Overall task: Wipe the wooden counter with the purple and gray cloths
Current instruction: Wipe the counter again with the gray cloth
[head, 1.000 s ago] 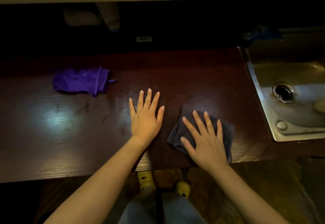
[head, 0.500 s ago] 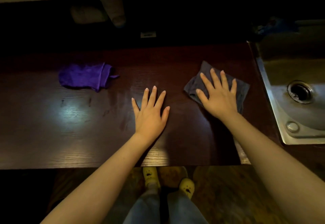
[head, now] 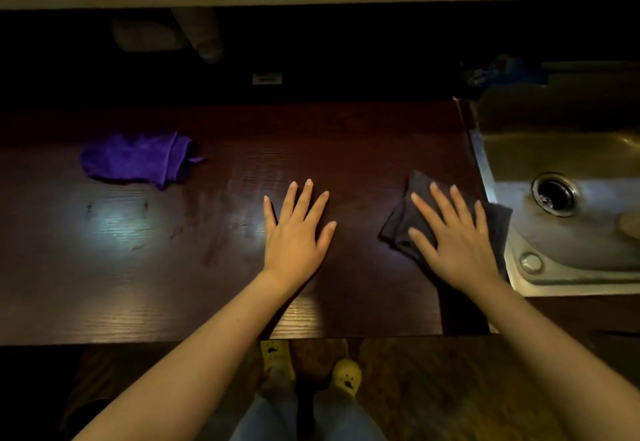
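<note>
The dark wooden counter [head: 138, 284] runs across the view. A crumpled purple cloth [head: 135, 161] lies on it at the far left, untouched. My left hand [head: 298, 232] rests flat on the bare wood at the centre, fingers spread, holding nothing. A folded gray cloth [head: 398, 222] lies at the counter's right end, its right corner overlapping the sink rim. My right hand [head: 453, 243] presses flat on top of this cloth with fingers spread, covering most of it.
A steel sink [head: 479, 163] with a round drain [head: 554, 194] adjoins the counter on the right. A dark recess with dim objects lies behind the counter. My legs and yellow slippers [head: 346, 373] show below the front edge.
My right hand slid the gray cloth from near the front edge to the far side, then right and back toward me, up to the sink rim. My left hand stayed put.
</note>
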Demonstrator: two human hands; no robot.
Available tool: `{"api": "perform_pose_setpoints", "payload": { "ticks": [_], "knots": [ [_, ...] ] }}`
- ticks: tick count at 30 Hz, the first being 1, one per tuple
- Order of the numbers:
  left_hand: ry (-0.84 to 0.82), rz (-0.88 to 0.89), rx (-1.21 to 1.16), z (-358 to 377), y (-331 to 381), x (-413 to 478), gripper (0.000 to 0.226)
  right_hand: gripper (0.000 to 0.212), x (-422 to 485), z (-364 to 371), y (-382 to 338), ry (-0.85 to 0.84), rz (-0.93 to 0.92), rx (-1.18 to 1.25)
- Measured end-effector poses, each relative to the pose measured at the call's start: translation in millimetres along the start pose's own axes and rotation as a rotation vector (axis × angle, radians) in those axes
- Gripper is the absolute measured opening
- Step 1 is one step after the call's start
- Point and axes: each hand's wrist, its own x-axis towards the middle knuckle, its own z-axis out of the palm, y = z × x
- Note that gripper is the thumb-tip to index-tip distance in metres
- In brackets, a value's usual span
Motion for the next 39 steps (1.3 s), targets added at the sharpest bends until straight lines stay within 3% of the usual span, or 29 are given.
{"api": "perform_pose_setpoints", "payload": {
  "ticks": [10,21,30,34,39],
  "knots": [
    [-0.028,-0.032,0.021,0,0,0,0.054,0.076,132,-17,29,-0.007,-0.070,0.055],
    [-0.043,-0.017,-0.001,2,-2,-1,0.054,0.069,9,0,15,0.039,-0.008,0.050],
    [-0.124,0.016,-0.076,-11,-9,0,0.053,0.068,-64,15,-65,0.047,0.191,0.065],
    [-0.067,0.064,-0.166,-22,-23,-8,0.048,0.066,-64,17,-118,0.047,0.112,0.084],
    [0.024,-0.025,-0.189,-38,-55,-21,0.045,0.066,-54,23,-175,0.010,-0.034,0.079]
  ]
}}
